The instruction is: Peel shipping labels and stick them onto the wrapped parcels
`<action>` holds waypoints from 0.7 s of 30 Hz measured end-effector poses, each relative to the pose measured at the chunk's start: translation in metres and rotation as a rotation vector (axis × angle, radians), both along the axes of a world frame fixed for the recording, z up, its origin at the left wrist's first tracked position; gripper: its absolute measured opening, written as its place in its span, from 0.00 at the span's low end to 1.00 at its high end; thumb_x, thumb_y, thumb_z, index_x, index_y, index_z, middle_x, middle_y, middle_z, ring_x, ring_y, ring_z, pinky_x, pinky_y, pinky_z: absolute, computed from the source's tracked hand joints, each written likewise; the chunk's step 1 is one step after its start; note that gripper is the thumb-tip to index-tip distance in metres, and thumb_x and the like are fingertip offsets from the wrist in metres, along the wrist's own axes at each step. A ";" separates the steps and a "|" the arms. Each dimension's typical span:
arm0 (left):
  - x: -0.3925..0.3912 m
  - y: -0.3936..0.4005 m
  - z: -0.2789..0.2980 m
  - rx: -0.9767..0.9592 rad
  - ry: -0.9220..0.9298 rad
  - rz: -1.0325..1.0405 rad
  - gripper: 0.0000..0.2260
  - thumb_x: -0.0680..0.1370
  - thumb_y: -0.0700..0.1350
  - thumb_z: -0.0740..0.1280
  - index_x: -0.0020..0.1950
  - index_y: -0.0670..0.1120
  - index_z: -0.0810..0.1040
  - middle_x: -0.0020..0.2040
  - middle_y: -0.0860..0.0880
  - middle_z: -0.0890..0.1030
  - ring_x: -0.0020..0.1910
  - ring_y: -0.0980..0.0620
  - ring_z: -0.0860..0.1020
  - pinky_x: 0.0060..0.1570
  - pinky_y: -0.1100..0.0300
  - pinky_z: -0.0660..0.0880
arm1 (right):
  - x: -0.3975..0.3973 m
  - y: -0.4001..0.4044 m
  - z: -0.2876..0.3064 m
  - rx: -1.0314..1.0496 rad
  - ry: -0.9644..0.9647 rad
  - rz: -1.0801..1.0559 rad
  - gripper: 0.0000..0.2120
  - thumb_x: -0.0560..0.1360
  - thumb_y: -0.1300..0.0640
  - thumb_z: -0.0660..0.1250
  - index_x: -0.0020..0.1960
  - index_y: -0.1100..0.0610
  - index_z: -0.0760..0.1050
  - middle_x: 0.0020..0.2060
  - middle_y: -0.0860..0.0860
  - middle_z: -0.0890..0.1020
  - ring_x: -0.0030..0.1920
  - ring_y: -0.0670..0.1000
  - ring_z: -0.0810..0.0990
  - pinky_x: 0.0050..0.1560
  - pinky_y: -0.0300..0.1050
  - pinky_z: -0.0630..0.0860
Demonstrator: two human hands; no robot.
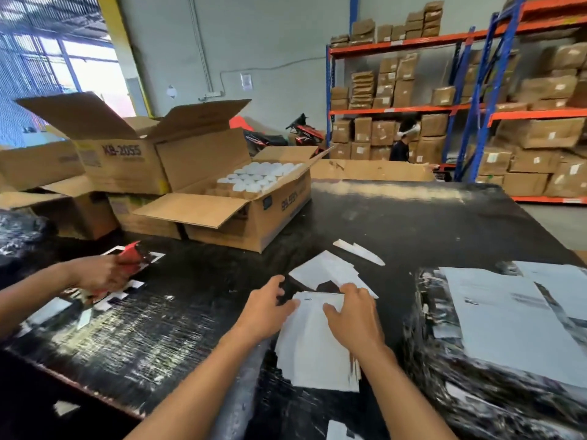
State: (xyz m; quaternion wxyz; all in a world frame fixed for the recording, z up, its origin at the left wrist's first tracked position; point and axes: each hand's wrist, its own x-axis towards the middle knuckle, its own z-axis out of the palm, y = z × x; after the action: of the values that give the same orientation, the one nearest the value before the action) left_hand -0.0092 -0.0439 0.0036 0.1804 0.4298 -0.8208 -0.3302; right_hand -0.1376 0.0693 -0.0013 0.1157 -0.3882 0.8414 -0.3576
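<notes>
A stack of white shipping labels (314,347) lies on the black table in front of me. My left hand (265,311) pinches its far left corner, thumb on top. My right hand (354,317) curls over the far edge, with the thumb lying on the top sheet. Just beyond the hands lie loose white backing sheets (332,269) and a torn white strip (360,252). To the right sits a pile of black-wrapped parcels (444,395), with large white labels (505,325) stuck on top. The picture is blurred.
At the left, another person's hand (95,276) holds a red tape dispenser (128,257) over white scraps. An open carton of white-lidded jars (263,179) and other cartons (120,160) stand at the table's far left. Shelves of boxes (413,90) and a person (401,144) are behind.
</notes>
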 end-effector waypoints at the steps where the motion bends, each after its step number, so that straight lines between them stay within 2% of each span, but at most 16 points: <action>1: -0.005 -0.003 -0.003 0.001 0.014 -0.017 0.29 0.76 0.52 0.68 0.74 0.48 0.62 0.65 0.44 0.75 0.59 0.50 0.75 0.50 0.64 0.69 | -0.004 -0.002 -0.002 0.012 -0.015 -0.021 0.19 0.75 0.49 0.64 0.63 0.56 0.68 0.60 0.55 0.71 0.62 0.57 0.70 0.56 0.50 0.73; 7: -0.022 -0.019 -0.015 0.014 -0.080 -0.225 0.28 0.77 0.53 0.67 0.74 0.49 0.62 0.66 0.46 0.74 0.64 0.48 0.73 0.55 0.63 0.68 | -0.018 -0.008 -0.009 0.049 -0.068 -0.179 0.21 0.72 0.47 0.68 0.60 0.56 0.70 0.57 0.54 0.74 0.59 0.56 0.73 0.50 0.46 0.72; 10: -0.022 -0.025 -0.020 -0.019 -0.089 -0.276 0.25 0.76 0.54 0.66 0.71 0.50 0.65 0.63 0.48 0.76 0.59 0.49 0.75 0.49 0.62 0.70 | -0.022 -0.009 -0.013 0.024 -0.220 -0.193 0.20 0.71 0.50 0.71 0.59 0.56 0.71 0.51 0.52 0.77 0.50 0.52 0.75 0.44 0.42 0.70; 13: -0.021 -0.032 -0.022 -0.045 -0.087 -0.321 0.24 0.75 0.55 0.67 0.69 0.51 0.66 0.61 0.49 0.77 0.56 0.49 0.77 0.46 0.60 0.72 | -0.022 -0.011 -0.013 -0.079 -0.260 -0.280 0.16 0.71 0.56 0.71 0.57 0.56 0.73 0.44 0.50 0.77 0.42 0.49 0.75 0.37 0.40 0.69; 15: -0.021 -0.038 -0.024 -0.071 -0.126 -0.355 0.27 0.74 0.57 0.66 0.70 0.51 0.64 0.63 0.49 0.76 0.57 0.48 0.77 0.49 0.58 0.74 | -0.022 -0.011 -0.013 -0.122 -0.247 -0.345 0.12 0.71 0.59 0.70 0.54 0.54 0.74 0.43 0.50 0.80 0.39 0.48 0.76 0.33 0.41 0.70; 17: -0.022 -0.045 -0.022 -0.089 -0.186 -0.393 0.30 0.74 0.59 0.66 0.73 0.51 0.61 0.66 0.49 0.74 0.60 0.46 0.75 0.54 0.55 0.74 | -0.022 -0.011 -0.013 -0.138 -0.200 -0.381 0.10 0.71 0.60 0.69 0.51 0.53 0.74 0.39 0.48 0.81 0.39 0.48 0.76 0.34 0.42 0.73; 21: -0.025 -0.055 -0.015 -0.088 -0.267 -0.460 0.33 0.74 0.61 0.65 0.74 0.51 0.58 0.68 0.49 0.73 0.62 0.45 0.74 0.58 0.53 0.73 | -0.016 -0.010 -0.008 -0.226 -0.100 -0.398 0.10 0.71 0.59 0.69 0.50 0.50 0.74 0.34 0.43 0.80 0.41 0.46 0.77 0.36 0.41 0.69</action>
State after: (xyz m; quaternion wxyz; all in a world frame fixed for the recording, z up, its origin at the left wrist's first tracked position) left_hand -0.0341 -0.0986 -0.0114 0.0094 0.2635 -0.9270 -0.2668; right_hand -0.1540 0.0595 -0.0097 0.0403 -0.2068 0.8492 -0.4841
